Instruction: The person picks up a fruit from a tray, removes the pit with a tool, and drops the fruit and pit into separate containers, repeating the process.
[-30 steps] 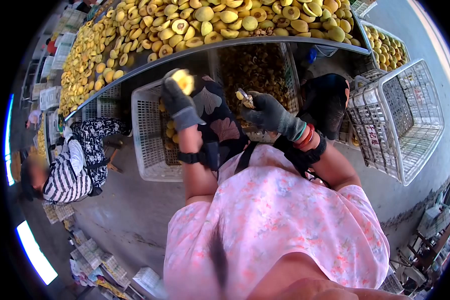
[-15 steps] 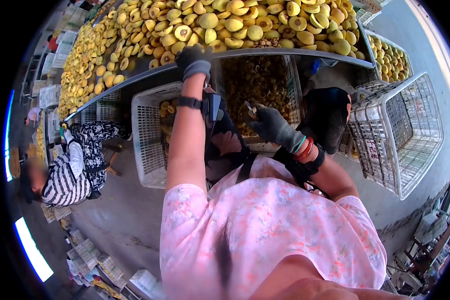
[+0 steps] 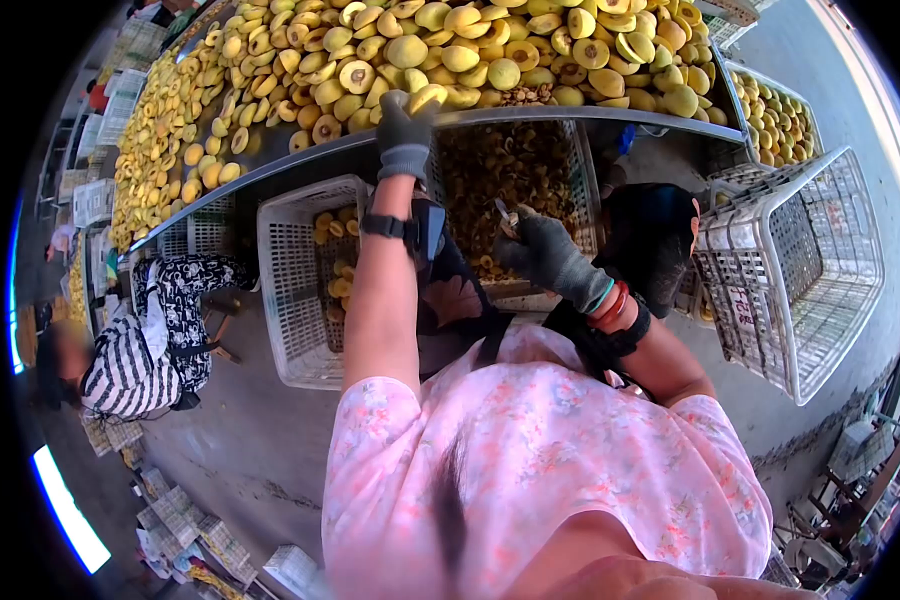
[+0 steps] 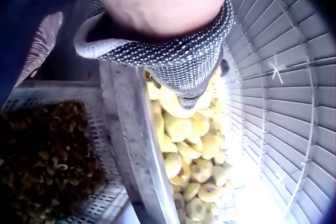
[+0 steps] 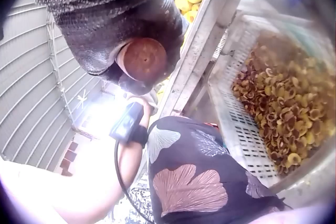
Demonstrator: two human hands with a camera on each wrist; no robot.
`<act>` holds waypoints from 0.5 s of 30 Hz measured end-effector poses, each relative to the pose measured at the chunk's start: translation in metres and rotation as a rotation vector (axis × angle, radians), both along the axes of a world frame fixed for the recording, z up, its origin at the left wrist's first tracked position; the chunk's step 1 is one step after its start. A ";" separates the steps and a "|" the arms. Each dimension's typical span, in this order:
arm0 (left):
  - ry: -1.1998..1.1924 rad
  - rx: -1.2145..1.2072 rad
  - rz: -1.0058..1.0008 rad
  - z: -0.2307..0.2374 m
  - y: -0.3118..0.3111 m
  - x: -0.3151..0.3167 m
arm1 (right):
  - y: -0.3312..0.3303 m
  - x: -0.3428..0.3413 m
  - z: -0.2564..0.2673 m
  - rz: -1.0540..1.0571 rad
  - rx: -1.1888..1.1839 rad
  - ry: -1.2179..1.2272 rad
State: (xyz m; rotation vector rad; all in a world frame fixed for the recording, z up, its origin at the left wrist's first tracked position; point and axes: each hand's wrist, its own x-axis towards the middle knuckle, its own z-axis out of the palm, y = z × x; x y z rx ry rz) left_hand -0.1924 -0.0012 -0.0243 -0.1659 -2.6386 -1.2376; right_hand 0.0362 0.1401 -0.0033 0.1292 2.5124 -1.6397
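Our left hand (image 3: 405, 135), in a dark grey knit glove, is curled rather than spread, its fingers gripping a smooth, oval yellow fruit (image 3: 428, 97) right at the near edge of the long, metal-rimmed surface (image 4: 136, 129); whether that fruit is whole or a cut half, we cannot tell. Just beyond it lies a broad heap of yellow fruit (image 3: 406, 50), many pieces showing cut faces with brown centres. Our right hand (image 3: 550, 255), gloved likewise, is wrapped firmly round a small, brown-handled tool with a metal tip (image 5: 145, 59), above the white, slotted plastic crate (image 5: 241, 140) of curled brownish scraps (image 5: 294, 113). We judge the step in hand to be fetching a fruit from the heap, with the tool not yet put to it, since the two hands stand well apart. Next, as we read it, the fruit needs bringing back over the rim to the tool's tip, held steadily and with our gloved fingers clear of the metal. Half a second ago the left hand was in much the same place, but no fruit showed in it; now one does, while the right hand and its tool have hardly shifted.
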 end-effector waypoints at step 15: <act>0.086 0.541 -0.420 0.035 0.005 0.173 | -0.012 0.013 0.039 -0.094 0.254 0.362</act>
